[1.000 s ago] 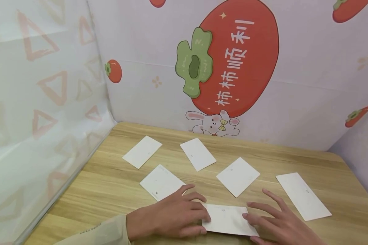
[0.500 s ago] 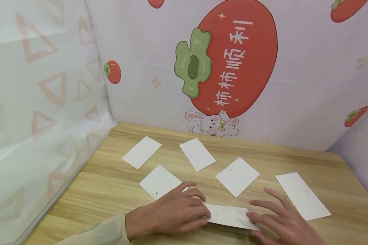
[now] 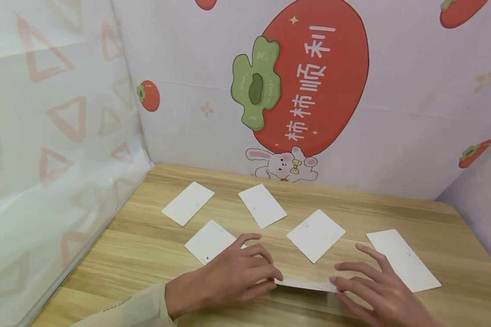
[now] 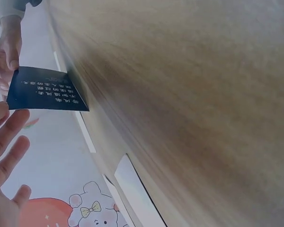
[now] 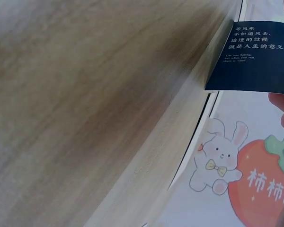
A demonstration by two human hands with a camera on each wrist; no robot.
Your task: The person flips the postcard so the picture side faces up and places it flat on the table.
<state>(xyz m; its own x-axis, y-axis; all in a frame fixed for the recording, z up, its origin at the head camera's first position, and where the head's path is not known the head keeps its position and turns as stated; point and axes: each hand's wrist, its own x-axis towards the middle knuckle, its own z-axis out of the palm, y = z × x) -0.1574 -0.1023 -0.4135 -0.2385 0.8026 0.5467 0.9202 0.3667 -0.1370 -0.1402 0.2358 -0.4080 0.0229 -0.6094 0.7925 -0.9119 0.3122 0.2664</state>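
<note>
- We see the left hand point(image 3: 243, 274) grasping one end of a card point(image 4: 42, 90), its thumb and forefinger pinching the edge while the other fingers stand off it, loosely bent.
- We see the right hand point(image 3: 376, 290) grasping the opposite end the same way — thumb and finger on the edge, the other fingers spread.
- Between the two hands, near the front of the table point(image 3: 118, 268), the card is tilted up; from above we get little more than a thin pale strip. Whether its lower edge touches the wood we cannot tell.
- From the wrists we find its dark blue side, with rows of white Chinese writing; from the right wrist we also make out smaller lines in Latin letters.
- Just beyond the left hand we have a white card point(image 3: 206, 240), partly hidden behind the fingers.
- Just beyond the right hand lies a long white card point(image 3: 403, 260), set at a slant.
- Farther out we count three more — a middle card point(image 3: 316, 236), a back card point(image 3: 263, 205) and a far left card point(image 3: 188, 204) — all flat, well apart, with small faint marks.
- Behind the table we face a wall sheet point(image 3: 413, 81) printed with a big red fruit point(image 3: 343, 68) and a white rabbit point(image 3: 281, 165).
</note>
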